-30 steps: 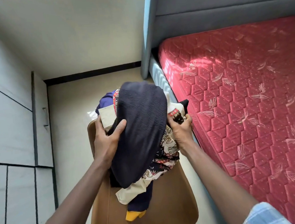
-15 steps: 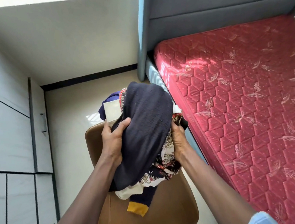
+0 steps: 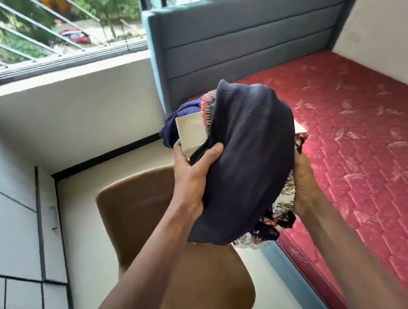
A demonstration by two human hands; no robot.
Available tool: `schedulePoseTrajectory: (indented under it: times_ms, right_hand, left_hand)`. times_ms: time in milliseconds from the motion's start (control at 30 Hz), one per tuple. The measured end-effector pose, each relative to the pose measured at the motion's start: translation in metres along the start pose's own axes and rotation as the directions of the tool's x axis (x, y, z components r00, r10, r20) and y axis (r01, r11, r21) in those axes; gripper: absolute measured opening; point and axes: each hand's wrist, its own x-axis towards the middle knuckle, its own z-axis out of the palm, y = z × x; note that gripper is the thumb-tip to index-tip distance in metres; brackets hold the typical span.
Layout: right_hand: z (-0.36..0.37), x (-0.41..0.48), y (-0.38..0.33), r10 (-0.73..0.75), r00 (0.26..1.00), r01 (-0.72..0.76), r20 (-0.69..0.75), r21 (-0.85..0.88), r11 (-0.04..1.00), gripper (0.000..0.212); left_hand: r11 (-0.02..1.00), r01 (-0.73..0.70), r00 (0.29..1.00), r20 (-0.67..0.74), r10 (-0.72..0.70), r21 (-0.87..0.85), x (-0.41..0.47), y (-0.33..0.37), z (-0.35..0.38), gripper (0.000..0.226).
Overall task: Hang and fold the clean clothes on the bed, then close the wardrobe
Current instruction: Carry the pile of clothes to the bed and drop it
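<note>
I hold a bundle of clothes in the air above a brown chair. A dark navy garment wraps the top, with a patterned red, white and black cloth and a cream piece underneath. My left hand grips the bundle's left side, thumb over the navy cloth. Under its right side, my right hand curls round the patterned cloth. The bed, with a bare red quilted mattress, lies to the right.
A grey padded headboard stands behind the mattress. Grey wardrobe doors with a small handle line the left wall. A barred window is at the upper left. Pale floor shows between chair and bed.
Both hands have lifted the bundle up off the chair and a little toward the bed. My view has tilted upward, so the window and the whole headboard now show.
</note>
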Motion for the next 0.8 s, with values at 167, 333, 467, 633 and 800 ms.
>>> schedulePoseTrajectory:
  times_ms: [167, 333, 467, 633, 800]
  right_hand:
    - [-0.138, -0.091, -0.043, -0.117, 0.982, 0.111, -0.148, -0.047, 0.993, 0.048]
    - [-0.289, -0.186, -0.056, -0.193, 0.925, 0.138, -0.327, -0.183, 0.973, 0.032]
    - [-0.379, -0.239, -0.067, -0.235, 0.848, 0.131, -0.475, -0.241, 0.962, 0.023]
    - [-0.475, -0.268, -0.071, -0.259, 0.691, 0.077, -0.675, -0.288, 0.955, 0.022]
    - [-0.566, -0.259, -0.059, -0.302, 0.486, 0.014, -0.820, -0.339, 0.941, 0.014]
  left_hand:
    - [0.997, 0.054, 0.990, 0.129, -0.062, 0.063, -0.104, -0.041, 0.097, 0.069]
    - [0.972, 0.197, 0.951, 0.216, -0.221, 0.127, -0.207, -0.127, 0.187, 0.073]
    - [0.927, 0.306, 0.888, 0.288, -0.360, 0.214, -0.260, -0.182, 0.246, 0.075]
    - [0.880, 0.309, 0.822, 0.365, -0.438, 0.361, -0.292, -0.249, 0.317, 0.074]
    - [0.851, 0.154, 0.820, 0.415, -0.394, 0.502, -0.302, -0.329, 0.397, 0.069]
